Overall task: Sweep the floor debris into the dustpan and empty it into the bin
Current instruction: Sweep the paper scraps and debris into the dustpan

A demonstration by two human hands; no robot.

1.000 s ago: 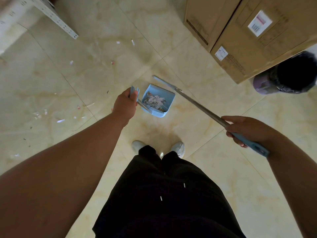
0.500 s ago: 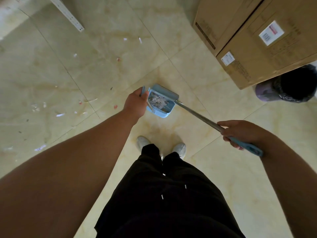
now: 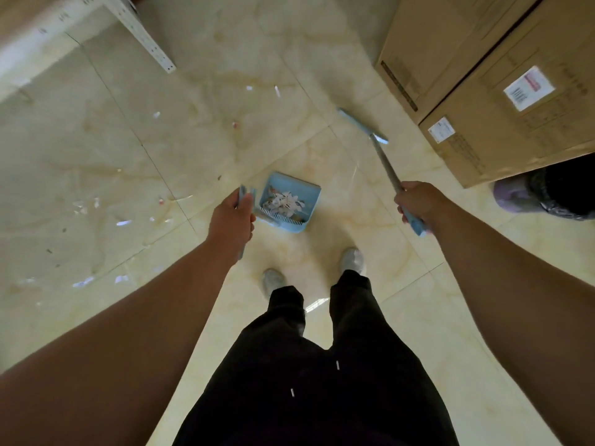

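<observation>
My left hand (image 3: 231,218) grips the upright handle of a light blue dustpan (image 3: 289,201) that sits in front of my feet with white paper scraps inside it. My right hand (image 3: 418,201) grips the broom's handle near its blue end. The broom's shaft runs up and left to its blue head (image 3: 362,125), which hangs to the right of the pan, apart from it. Paper scraps (image 3: 122,223) lie scattered on the tiles to the left. The bin (image 3: 547,194), lined with a black bag, stands at the right edge, partly hidden by a box.
Two big cardboard boxes (image 3: 483,75) stand at the upper right, close to the broom head. A white perforated shelf leg (image 3: 141,37) comes down at the upper left. My shoes (image 3: 352,260) are just behind the dustpan.
The broom head has swung away from the dustpan to the right, toward the boxes. My right hand has risen and moved right. The dustpan stays by my left hand.
</observation>
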